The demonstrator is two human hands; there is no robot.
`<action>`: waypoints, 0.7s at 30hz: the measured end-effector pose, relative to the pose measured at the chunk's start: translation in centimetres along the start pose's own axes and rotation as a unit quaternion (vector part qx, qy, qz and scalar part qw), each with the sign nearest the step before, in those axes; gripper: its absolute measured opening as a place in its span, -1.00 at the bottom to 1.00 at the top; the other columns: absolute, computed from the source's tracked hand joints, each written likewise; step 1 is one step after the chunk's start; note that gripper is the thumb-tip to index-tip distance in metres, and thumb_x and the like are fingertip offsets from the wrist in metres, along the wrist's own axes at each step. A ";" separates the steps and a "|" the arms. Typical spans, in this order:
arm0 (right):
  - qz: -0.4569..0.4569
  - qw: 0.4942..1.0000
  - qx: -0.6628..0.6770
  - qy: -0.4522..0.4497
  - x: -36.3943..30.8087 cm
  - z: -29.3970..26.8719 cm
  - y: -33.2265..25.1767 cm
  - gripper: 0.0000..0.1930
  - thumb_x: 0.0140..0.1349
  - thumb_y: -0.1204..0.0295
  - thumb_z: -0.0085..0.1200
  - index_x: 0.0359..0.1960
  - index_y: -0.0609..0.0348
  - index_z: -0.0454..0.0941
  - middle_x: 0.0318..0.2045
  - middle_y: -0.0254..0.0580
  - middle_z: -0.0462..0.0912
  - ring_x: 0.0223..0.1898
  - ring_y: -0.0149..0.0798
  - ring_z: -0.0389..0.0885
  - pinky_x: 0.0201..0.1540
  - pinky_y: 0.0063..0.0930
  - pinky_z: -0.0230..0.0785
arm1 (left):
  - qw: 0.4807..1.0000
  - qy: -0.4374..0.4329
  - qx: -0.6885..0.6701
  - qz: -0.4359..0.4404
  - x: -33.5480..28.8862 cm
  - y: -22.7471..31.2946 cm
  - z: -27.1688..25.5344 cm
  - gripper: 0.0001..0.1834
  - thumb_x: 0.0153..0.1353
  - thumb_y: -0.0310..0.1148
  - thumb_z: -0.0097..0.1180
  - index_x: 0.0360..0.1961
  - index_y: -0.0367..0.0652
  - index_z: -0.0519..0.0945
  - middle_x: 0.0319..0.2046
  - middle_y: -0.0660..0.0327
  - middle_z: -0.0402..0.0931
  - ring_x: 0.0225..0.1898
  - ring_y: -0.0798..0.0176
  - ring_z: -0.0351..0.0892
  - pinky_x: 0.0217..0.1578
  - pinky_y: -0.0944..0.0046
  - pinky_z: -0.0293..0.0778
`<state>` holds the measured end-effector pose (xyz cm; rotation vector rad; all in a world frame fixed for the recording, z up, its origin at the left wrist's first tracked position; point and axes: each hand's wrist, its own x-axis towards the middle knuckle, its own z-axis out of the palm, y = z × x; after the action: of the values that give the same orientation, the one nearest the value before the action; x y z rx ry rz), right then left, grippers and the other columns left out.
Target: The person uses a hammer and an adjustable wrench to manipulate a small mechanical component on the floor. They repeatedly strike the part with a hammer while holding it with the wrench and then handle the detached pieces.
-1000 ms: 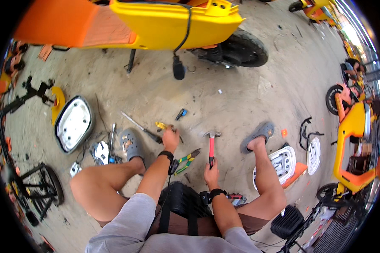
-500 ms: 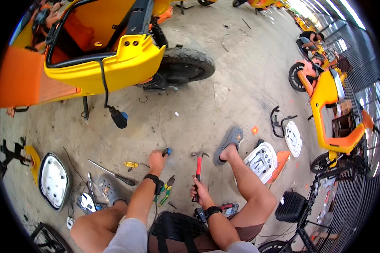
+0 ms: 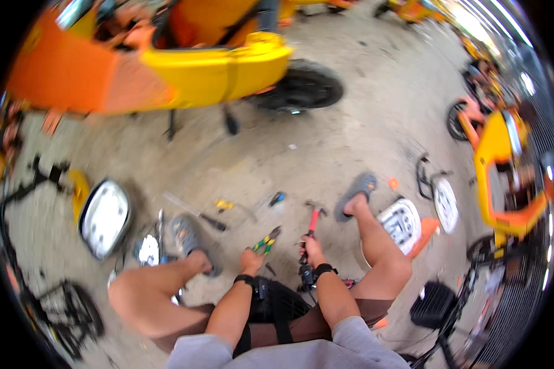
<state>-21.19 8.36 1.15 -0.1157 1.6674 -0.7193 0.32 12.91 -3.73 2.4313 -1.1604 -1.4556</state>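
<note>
Floor work, seated, some motion blur. We have the hammer in our right hand, fingers wrapped around the dark lower part of its handle, head pointing far. Our left hand is at the near ends of the handles of the pliers, which lie to the left of the hammer, nose pointing far and right. Whether those fingers have closed on them we cannot tell.

Also noted: a screwdriver and a small yellow piece farther left; a blue-and-black item beyond the pliers.

Handling, our estimate: the hammer should be rigid and head-heavy, steadiest held low on the grip with the wrist firm. The pliers look stiff and moderately weighty, hinged, so a hold on one handle could let the other swing; better to take both green-and-yellow handles together, behind the pivot. Neither seems fragile; oily palms could make either slip.
</note>
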 end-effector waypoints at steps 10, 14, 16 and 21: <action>-0.045 0.991 -0.098 -0.076 4.1 -4.2 2.4 -0.80 0.27 0.35 -0.06 -0.44 0.00 0.17 -0.70 -0.39 0.21 -0.76 -0.38 0.18 -0.72 -0.46 0.09 | 0.712 -0.201 -0.569 0.359 -18.0 17.7 -24.6 -0.76 0.27 -0.32 0.04 -0.18 -0.29 0.51 -0.50 0.21 0.55 -0.56 0.40 0.52 -0.63 0.36 0.41; -0.039 0.987 -0.141 -0.069 -7.2 2.3 1.4 -0.77 0.29 0.34 -0.09 -0.50 -0.01 0.17 -0.74 -0.42 0.14 -0.77 -0.42 0.12 -0.73 -0.53 0.05 | 0.667 -0.328 -0.523 0.417 -31.3 7.0 -38.1 -0.74 0.33 -0.31 0.01 -0.17 -0.34 0.50 -0.53 0.19 0.57 -0.71 0.46 0.41 -0.73 0.45 0.30; 0.016 0.988 -0.132 -0.080 -4.2 -0.3 1.6 -0.76 0.28 0.37 -0.09 -0.53 -0.02 0.17 -0.75 -0.44 0.14 -0.77 -0.45 0.10 -0.73 -0.56 0.04 | 0.751 -0.266 -0.418 0.437 -33.9 0.9 -41.8 -0.73 0.34 -0.30 0.01 -0.15 -0.36 0.49 -0.58 0.17 0.56 -0.73 0.47 0.41 -0.75 0.46 0.28; 0.068 0.984 -0.136 -0.090 -0.3 -1.7 0.6 -0.78 0.22 0.45 -0.08 -0.56 -0.01 0.20 -0.76 -0.49 0.12 -0.79 -0.51 0.06 -0.73 -0.63 0.05 | 0.772 -0.119 -0.575 0.242 -26.5 -17.7 -40.6 -0.69 0.37 -0.23 -0.07 -0.14 -0.33 0.47 -0.68 0.14 0.50 -0.71 0.36 0.48 -0.73 0.41 0.35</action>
<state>-22.48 9.59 1.19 -0.2498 1.5748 -0.3643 35.13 30.41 30.11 1.0424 -0.5092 -1.5805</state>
